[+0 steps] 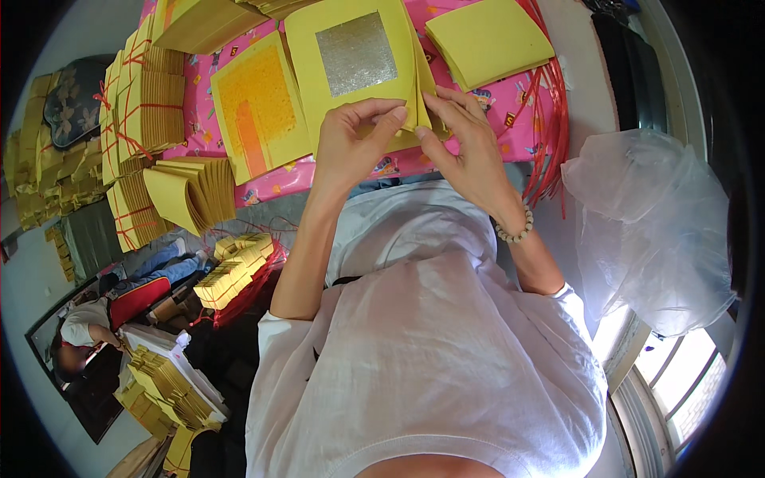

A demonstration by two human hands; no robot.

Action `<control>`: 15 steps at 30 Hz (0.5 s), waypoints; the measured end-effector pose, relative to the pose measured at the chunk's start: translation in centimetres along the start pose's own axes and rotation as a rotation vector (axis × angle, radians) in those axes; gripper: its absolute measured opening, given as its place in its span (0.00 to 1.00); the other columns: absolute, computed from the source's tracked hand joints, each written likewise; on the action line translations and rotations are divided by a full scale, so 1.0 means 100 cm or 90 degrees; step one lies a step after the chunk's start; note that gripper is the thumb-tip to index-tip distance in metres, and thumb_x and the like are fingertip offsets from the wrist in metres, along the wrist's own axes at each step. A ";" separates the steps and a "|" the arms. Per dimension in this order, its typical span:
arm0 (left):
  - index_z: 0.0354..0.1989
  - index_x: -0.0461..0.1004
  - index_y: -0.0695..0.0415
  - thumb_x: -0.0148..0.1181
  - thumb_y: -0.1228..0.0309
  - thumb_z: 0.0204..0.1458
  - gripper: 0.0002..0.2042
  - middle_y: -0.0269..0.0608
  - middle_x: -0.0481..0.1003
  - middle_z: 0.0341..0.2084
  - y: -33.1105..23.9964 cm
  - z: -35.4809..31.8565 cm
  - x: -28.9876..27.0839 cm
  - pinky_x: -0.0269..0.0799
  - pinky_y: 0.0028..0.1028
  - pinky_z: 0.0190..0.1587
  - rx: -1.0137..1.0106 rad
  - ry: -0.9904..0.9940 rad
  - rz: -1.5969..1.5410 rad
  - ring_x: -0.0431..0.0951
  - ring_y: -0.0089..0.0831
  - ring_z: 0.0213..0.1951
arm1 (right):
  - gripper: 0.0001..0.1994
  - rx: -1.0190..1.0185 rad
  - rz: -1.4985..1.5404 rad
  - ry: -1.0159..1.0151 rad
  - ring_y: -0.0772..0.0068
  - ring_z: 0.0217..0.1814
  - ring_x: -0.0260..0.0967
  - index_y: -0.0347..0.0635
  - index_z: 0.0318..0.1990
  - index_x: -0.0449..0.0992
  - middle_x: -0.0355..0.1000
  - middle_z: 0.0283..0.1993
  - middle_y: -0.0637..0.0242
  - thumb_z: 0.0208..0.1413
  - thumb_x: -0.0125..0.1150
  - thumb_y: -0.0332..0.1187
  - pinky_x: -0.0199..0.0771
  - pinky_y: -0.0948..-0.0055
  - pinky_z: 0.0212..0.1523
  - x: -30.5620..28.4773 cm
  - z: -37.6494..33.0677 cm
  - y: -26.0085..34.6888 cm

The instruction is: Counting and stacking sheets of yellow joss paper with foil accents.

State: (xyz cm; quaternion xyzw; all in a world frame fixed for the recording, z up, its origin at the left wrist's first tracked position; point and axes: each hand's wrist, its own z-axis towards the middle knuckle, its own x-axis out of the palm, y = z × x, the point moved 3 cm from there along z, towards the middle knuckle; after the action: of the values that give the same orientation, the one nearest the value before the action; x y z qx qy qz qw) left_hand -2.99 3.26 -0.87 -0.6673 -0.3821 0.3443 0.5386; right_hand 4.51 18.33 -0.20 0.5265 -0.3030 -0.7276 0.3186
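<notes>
A stack of yellow paper sheets [303,44] lies in front of me, a silver foil square [358,54] on its top sheet. At its lower right corner, where the edges lift and curl, both my hands meet. My left hand [356,137] pinches the near edge between thumb and forefinger. My right hand [472,147], a beaded bracelet [515,229] on its wrist, grips the folded corner with thumb and fingertips. Part of that corner is hidden by my fingers. Left of the stack lies a yellow sheet with an orange square print [256,99].
A folded yellow paper pile [490,41] and red strings [550,119] lie right on the pink patterned tablecloth [279,182]. Red-tied yellow bundles [151,99] stand left. A clear plastic bag [649,223] hangs at right. Another person [88,323] sits at lower left beside more yellow bundles [163,378].
</notes>
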 end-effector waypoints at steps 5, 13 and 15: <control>0.40 0.79 0.65 0.61 0.72 0.52 0.10 0.37 0.79 0.30 -0.001 -0.003 0.000 0.71 0.20 0.38 -0.003 0.001 -0.007 0.75 0.19 0.33 | 0.21 0.002 0.003 0.000 0.50 0.59 0.61 0.29 0.52 0.69 0.69 0.50 0.45 0.52 0.58 0.33 0.65 0.60 0.55 0.000 0.000 0.001; 0.41 0.79 0.65 0.60 0.74 0.53 0.10 0.37 0.79 0.31 0.000 -0.003 -0.002 0.71 0.21 0.39 0.007 0.015 -0.002 0.75 0.19 0.33 | 0.22 0.010 0.004 -0.003 0.51 0.59 0.61 0.29 0.52 0.69 0.69 0.51 0.44 0.52 0.59 0.32 0.65 0.61 0.55 0.000 0.000 -0.001; 0.41 0.79 0.64 0.59 0.74 0.53 0.10 0.37 0.79 0.31 0.001 -0.003 -0.002 0.71 0.21 0.39 0.004 0.017 -0.003 0.76 0.20 0.34 | 0.22 0.010 0.010 0.001 0.50 0.59 0.61 0.29 0.52 0.69 0.68 0.51 0.44 0.52 0.59 0.32 0.65 0.61 0.55 0.001 0.001 -0.001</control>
State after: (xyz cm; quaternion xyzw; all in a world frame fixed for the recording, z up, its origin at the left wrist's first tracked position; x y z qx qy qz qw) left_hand -2.79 2.92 -0.94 -0.6694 -0.3754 0.3353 0.5464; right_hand 4.43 18.33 -0.28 0.5270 -0.3128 -0.7224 0.3203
